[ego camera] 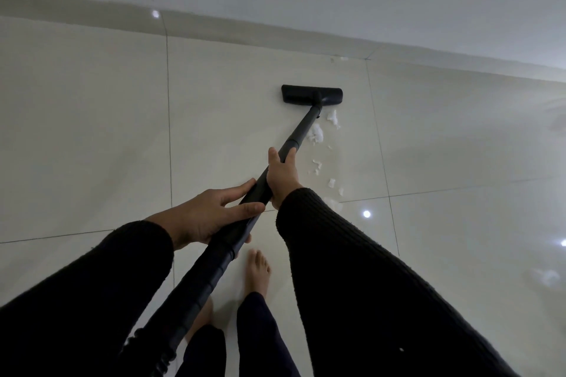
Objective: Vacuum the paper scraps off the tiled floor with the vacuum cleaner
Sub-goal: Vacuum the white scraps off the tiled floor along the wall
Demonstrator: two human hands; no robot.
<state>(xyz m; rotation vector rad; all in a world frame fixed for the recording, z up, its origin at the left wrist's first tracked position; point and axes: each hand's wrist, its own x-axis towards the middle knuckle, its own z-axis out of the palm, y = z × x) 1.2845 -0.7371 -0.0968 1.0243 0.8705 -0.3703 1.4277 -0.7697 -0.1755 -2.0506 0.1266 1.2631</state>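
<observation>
The wand, a black tube of smooth rigid sections joined by collars, was held in both hands. The right hand was wrapped round it farther down, probably to steer. The left hand was closed on it nearer the body, thumb over the top, seemingly to push and steady. The head, a flat, wide black bar, was set flat on the floor near the skirting, beyond most of the scraps. These were white, torn and crumpled, strung in a loose line to the right of the wand, from just behind the head back toward the right sleeve; a few more were seen by the skirting. The floor was of large, pale, glossy tiles with thin dark joints, mirroring ceiling lights. A pull back over the line was judged likely.
</observation>
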